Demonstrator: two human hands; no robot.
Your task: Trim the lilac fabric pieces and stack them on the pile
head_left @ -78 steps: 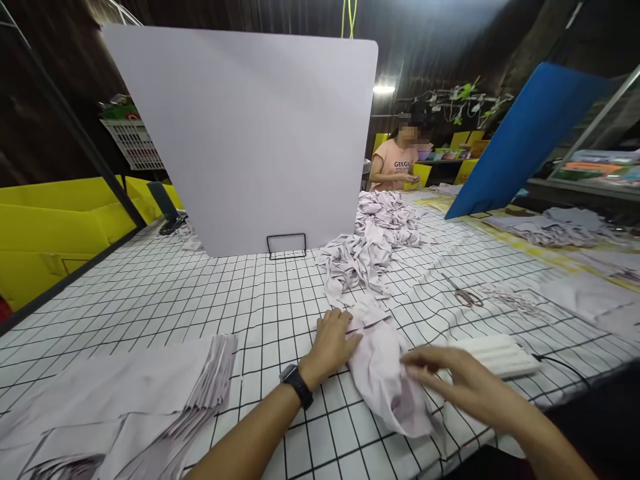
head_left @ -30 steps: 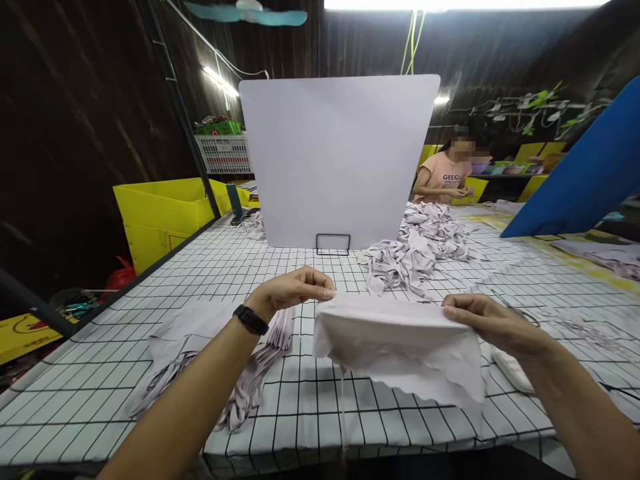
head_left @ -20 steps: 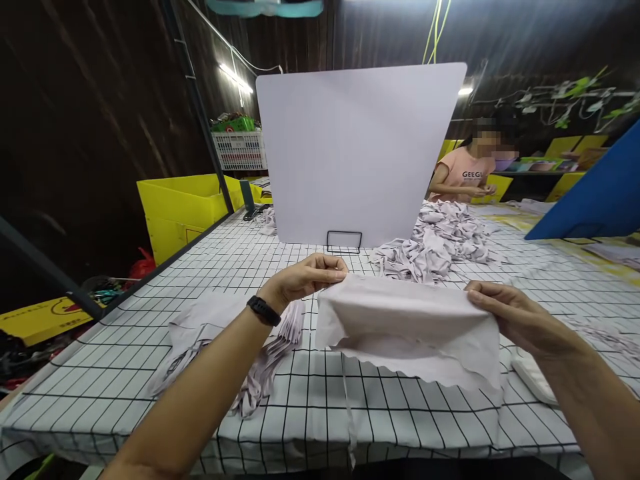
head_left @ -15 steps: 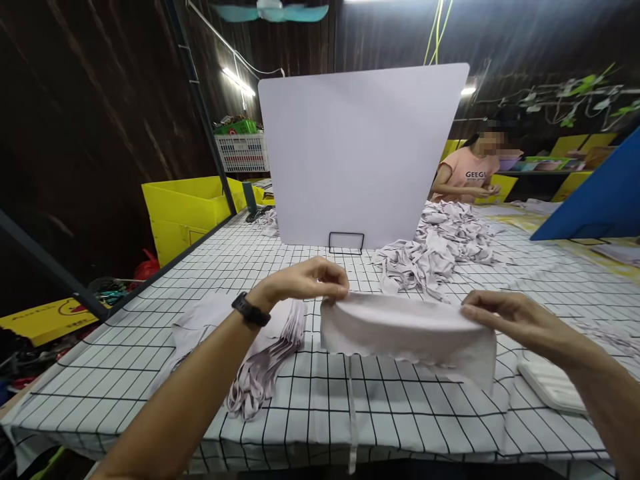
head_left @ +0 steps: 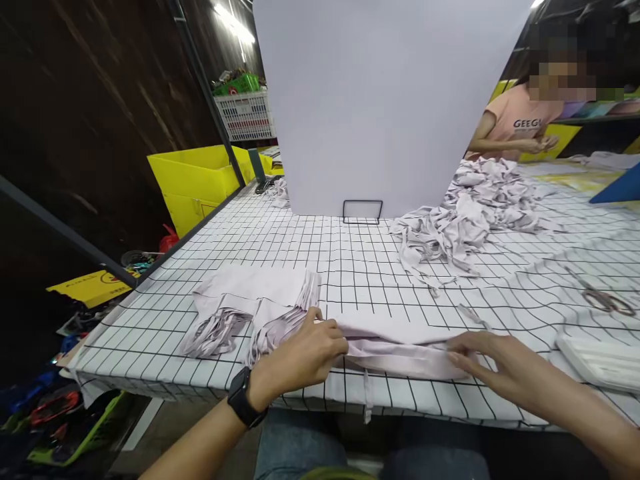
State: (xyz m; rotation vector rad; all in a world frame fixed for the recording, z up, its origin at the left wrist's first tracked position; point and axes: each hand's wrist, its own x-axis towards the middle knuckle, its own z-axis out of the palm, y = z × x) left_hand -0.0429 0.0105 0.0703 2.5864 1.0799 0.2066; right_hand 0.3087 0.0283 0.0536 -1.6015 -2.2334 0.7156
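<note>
A pale lilac fabric piece [head_left: 400, 353] lies folded lengthwise near the table's front edge, with a thin strap hanging from it over the edge. My left hand [head_left: 317, 347], with a black watch on its wrist, is closed on the piece's left end. At the right end, my right hand [head_left: 483, 360] pinches the cloth between thumb and fingers; the fingertips are slightly blurred. Just left of the piece rests a layered stack of matching fabric pieces [head_left: 260, 287], their gathered straps trailing toward me.
A large pale board [head_left: 380, 107] stands in a black wire holder [head_left: 363, 212]. Beside it lies a heap of lilac fabric [head_left: 460, 227]. Scissors [head_left: 607, 300] and a white pad-like object [head_left: 600, 360] are at right. A yellow bin [head_left: 195, 180] stands left. A co-worker [head_left: 525, 127] sits across.
Both hands have lowered the fabric piece from the air onto the table, and it is now folded narrower. The camera view has tilted down, bringing the scissors and my legs into sight.
</note>
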